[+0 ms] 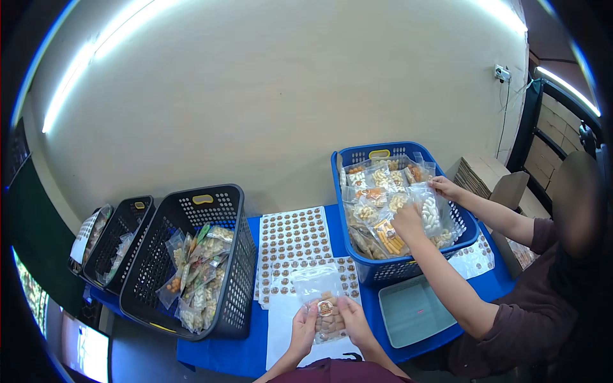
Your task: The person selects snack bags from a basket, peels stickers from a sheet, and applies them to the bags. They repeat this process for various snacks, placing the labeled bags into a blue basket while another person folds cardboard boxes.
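A clear snack pouch [330, 326] with light brown pieces inside and a round sticker on its front is held upright above the table's front edge. My left hand [304, 325] grips its left side, and my right hand [355, 323] grips its right side, thumbs on the front. Behind the pouch lie sheets of round stickers [294, 239] on the blue table, with white paper [281, 335] partly under my hands.
A blue basket [408, 271] full of snack pouches stands at right, where a co-worker's hands [408, 223] handle pouches. A grey-green tray [418, 332] sits before it. Black baskets [239, 281] holding pouches stand at left. Flattened cardboard [479, 175] leans behind the co-worker.
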{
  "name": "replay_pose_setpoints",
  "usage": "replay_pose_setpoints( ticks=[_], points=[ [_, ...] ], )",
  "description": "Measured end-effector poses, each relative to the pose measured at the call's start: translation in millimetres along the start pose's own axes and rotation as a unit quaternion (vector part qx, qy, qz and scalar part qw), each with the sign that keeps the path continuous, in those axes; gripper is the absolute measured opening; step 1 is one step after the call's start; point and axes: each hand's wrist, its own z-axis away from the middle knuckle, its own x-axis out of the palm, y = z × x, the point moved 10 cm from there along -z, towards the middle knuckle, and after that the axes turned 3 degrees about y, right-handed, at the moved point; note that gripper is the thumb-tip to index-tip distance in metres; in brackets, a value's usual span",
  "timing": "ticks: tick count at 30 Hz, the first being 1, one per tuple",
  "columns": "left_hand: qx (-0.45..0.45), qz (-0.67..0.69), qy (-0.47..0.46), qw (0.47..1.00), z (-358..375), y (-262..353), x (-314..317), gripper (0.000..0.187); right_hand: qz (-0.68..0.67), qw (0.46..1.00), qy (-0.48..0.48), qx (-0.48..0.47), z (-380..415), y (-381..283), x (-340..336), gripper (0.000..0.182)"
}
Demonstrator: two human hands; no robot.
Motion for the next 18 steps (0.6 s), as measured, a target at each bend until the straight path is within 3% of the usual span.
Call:
replay_pose_setpoints(
  ticks=[2,5,8,11,14,18],
  points=[
    [0.013,-0.014,-0.012,1.000,0.2,3.3,0.3,0.030,-0.045,0.998,-0.015,0.042,-3.2,4.1,-2.3,0.026],
    [-0.020,-0.014,-0.033,0.999,5.1,4.9,5.4,0.033,0.105,0.992,-0.061,-0.044,6.2,-23.1,17.4,0.027],
    [-0.014,0.000,-0.081,0.997,5.8,3.8,13.4,0.038,0.168,0.984,-0.058,0.008,5.0,-17.6,11.3,0.028],
    [-0.026,0.023,-0.097,0.995,5.5,-7.8,13.2,0.039,0.171,0.984,-0.054,-0.019,4.5,-19.3,7.8,0.026],
    [-0.070,-0.001,-0.098,0.993,7.5,-19.4,8.2,0.039,0.149,0.987,-0.065,0.010,5.9,-12.0,3.9,0.025],
    [-0.050,0.000,-0.108,0.993,6.7,-15.3,11.8,0.037,0.125,0.991,-0.049,0.015,6.2,-12.5,1.0,0.023]
  ],
)
